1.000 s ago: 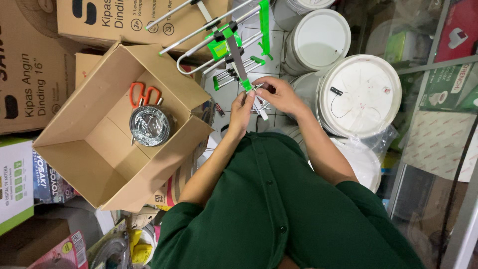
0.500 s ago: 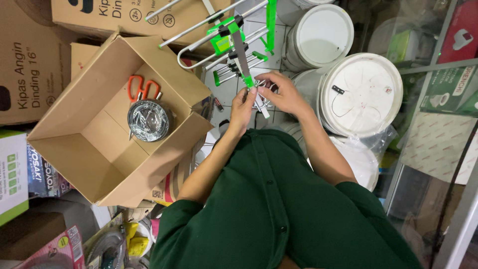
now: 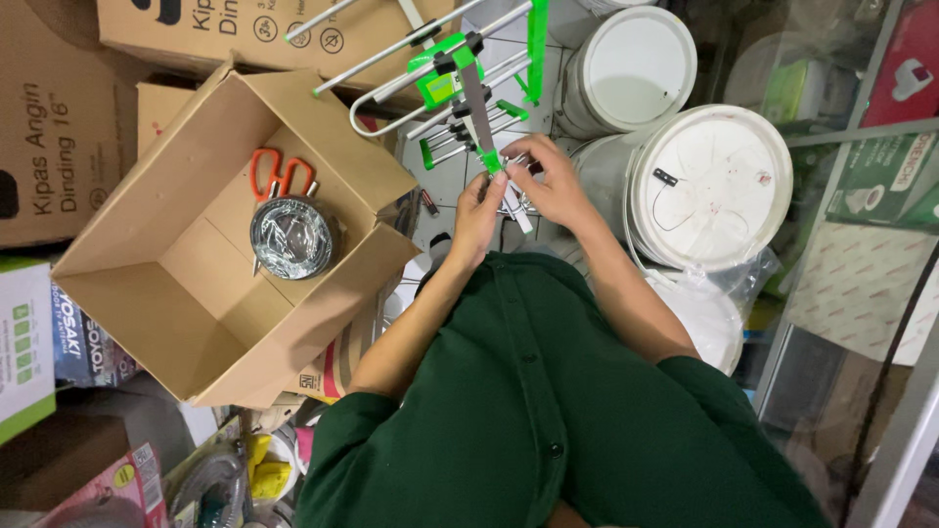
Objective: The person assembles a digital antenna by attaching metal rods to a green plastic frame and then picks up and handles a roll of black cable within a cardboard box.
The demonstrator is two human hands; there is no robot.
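Cluttered floor tiles (image 3: pixel 445 181) carry boxes and buckets. My left hand (image 3: pixel 476 217) and right hand (image 3: pixel 550 181) pinch the antenna (image 3: pixel 468 83) at its near end, steadying it.

Landmark: the open cardboard box (image 3: pixel 196 284), flaps spread, standing on a floor that barely shows. Just beyond its far right flap, a small patch of pale tiled floor (image 3: pixel 445 191) is visible. Closed printed cartons (image 3: pixel 59 127) are stacked behind and to the left of the box, touching it. Well to its right stand two white lidded buckets (image 3: pixel 724 186), side by side, the nearer one larger. Farther right of the box, a glass-fronted metal-framed cabinet (image 3: pixel 880 323) holds packaged goods. Below the box lie small packets and clutter (image 3: pixel 225 469). Lighting is even and dim.
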